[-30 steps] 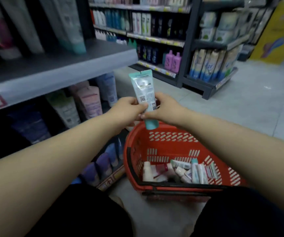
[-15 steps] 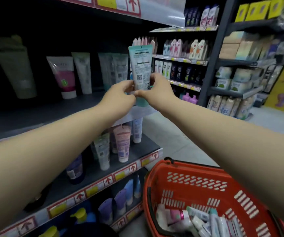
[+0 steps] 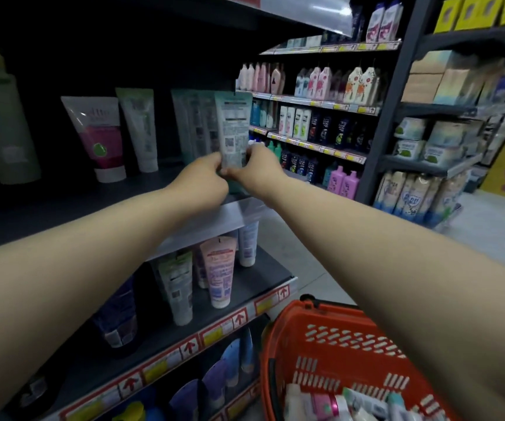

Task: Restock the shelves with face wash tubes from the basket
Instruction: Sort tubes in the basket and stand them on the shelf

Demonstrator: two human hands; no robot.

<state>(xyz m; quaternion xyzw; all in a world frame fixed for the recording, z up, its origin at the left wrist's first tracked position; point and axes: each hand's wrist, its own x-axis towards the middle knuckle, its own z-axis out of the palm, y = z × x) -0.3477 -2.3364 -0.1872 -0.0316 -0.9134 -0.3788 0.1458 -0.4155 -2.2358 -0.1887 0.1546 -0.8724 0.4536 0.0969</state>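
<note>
Left hand (image 3: pixel 205 174) and right hand (image 3: pixel 257 168) are holding a teal face wash tube (image 3: pixel 234 129) upright over the shelf (image 3: pixel 208 220) edge.
Both hands are pinching the tube's lower end from either side, just beside matching tubes (image 3: pixel 193 126) standing there. The red basket (image 3: pixel 315 317), holding more tubes, is sitting lower right.

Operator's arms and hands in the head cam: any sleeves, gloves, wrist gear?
Left hand and right hand are ungloved; left forearm and right forearm are uncovered to the frame edge, no sleeve, watch or band. Fingers partly hidden, so rings cannot be ruled out.
</note>
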